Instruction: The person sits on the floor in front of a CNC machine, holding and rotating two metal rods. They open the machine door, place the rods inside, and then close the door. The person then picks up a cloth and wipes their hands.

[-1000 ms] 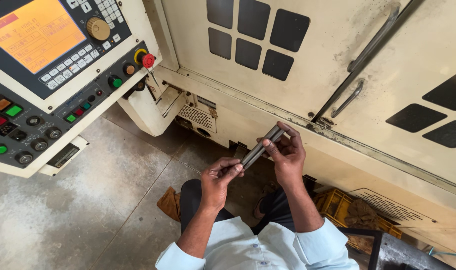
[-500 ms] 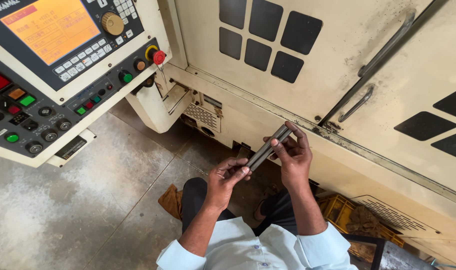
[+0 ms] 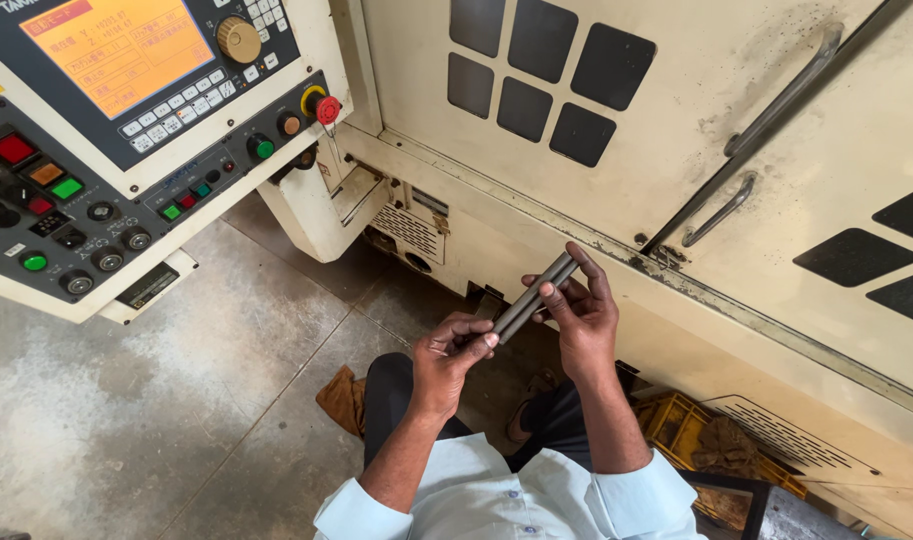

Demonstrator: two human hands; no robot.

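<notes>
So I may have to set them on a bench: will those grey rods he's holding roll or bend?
The grey rods look like round, straight metal, so probably stiff and apt to roll. The left hand and right hand each grip an end, hinting at some weight.

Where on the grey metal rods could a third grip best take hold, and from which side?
The bare mid-length of the grey metal rods, likely from above. They run slanted between the left hand, pinching the lower end, and the right hand, cradling the upper end from below; only the middle stretch and top face stay uncovered.
</notes>
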